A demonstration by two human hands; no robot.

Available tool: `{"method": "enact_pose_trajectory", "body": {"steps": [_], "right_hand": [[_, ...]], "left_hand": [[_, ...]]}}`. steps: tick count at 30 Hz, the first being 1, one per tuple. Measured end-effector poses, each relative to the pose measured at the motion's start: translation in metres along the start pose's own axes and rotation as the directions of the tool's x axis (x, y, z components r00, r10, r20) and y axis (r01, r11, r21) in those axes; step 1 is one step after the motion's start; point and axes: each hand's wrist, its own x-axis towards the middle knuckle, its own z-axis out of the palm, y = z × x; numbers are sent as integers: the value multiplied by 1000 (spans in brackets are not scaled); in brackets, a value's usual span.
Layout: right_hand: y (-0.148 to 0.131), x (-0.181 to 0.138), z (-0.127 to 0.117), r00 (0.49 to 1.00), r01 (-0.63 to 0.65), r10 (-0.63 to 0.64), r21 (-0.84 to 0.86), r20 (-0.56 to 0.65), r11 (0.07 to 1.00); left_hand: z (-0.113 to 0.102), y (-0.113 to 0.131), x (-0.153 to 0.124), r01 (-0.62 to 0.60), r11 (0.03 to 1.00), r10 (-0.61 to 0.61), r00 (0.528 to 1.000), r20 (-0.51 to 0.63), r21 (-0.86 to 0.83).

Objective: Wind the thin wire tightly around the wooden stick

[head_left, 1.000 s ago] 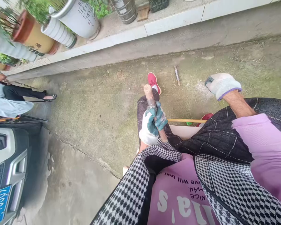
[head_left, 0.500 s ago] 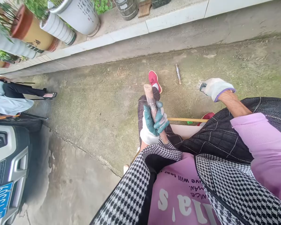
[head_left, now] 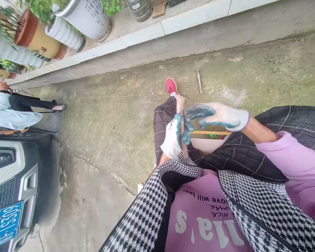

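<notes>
My left hand (head_left: pixel 174 134), in a white glove with a blue-green palm, is wrapped round a thick wooden stick (head_left: pixel 180 103) held over my lap. The stick points away from me and leans slightly; its lower end reaches my checked sleeve. Some wire seems to be wound round its middle, mostly hidden by my fingers. Just right of the stick is my right hand (head_left: pixel 220 113), in a matching glove, fingers stretched and apart, slightly blurred. Nothing shows in it. Whether its fingertips touch my left fingers I cannot tell.
A short wrapped stick (head_left: pixel 199 81) lies on the concrete ground ahead, near a pale powdery patch (head_left: pixel 233 95). Potted plants (head_left: pixel 39 38) stand on a tiled ledge (head_left: pixel 144 36). At left are a car (head_left: pixel 15 175) and another person (head_left: pixel 28 103). A yellow pole (head_left: pixel 208 133) crosses between my legs.
My right hand has come in from the right, up to the stick, with its fingers opening out. My left hand has turned the stick more upright and moved it slightly right.
</notes>
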Motion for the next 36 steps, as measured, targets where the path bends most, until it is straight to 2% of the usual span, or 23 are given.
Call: {"method": "enact_pose_trajectory", "body": {"steps": [2,4,9,12,15,18,23,26,29,31,34,36], "right_hand": [[2,1,19,997,-9,9,-7,70,1000],[6,1,24,996,-42,48,-78,78,996],[1,-7,5,996,-93,92,-221,-18,971],[-12,-18,-8,994,-68,49,-201,-98,977],[-26,-32,-18,973,-55,17,-159,-228,986],[-34,-42,-28,914,-95,67,-50,-401,994],[-38,-47,-47,767,-104,98,29,-633,994],[-38,-49,-54,722,-114,91,12,-686,993],[-41,-53,-56,690,-128,94,7,-718,992],[-44,-56,-59,640,-123,95,21,-762,992],[-47,-59,-70,561,-117,117,61,-820,991],[-47,-59,-77,539,-144,148,82,-829,986]], "left_hand": [[4,-4,0,-7,999,9,999,-35,50],[6,-6,0,22,996,-17,999,-52,92],[2,-6,2,116,972,-105,992,-68,204],[-2,-4,6,81,973,-69,996,-61,215],[-6,-2,11,17,989,0,993,-114,150],[-11,4,14,-29,998,38,988,-151,59],[-12,15,10,-18,1000,17,984,-179,-4],[-14,18,11,-36,999,29,979,-201,-28],[-20,20,16,-64,995,39,955,-294,-75],[-25,23,19,-71,992,31,937,-347,-103],[-29,28,18,-56,991,12,940,-341,-120],[-28,30,16,-48,990,4,950,-314,-135]]}}
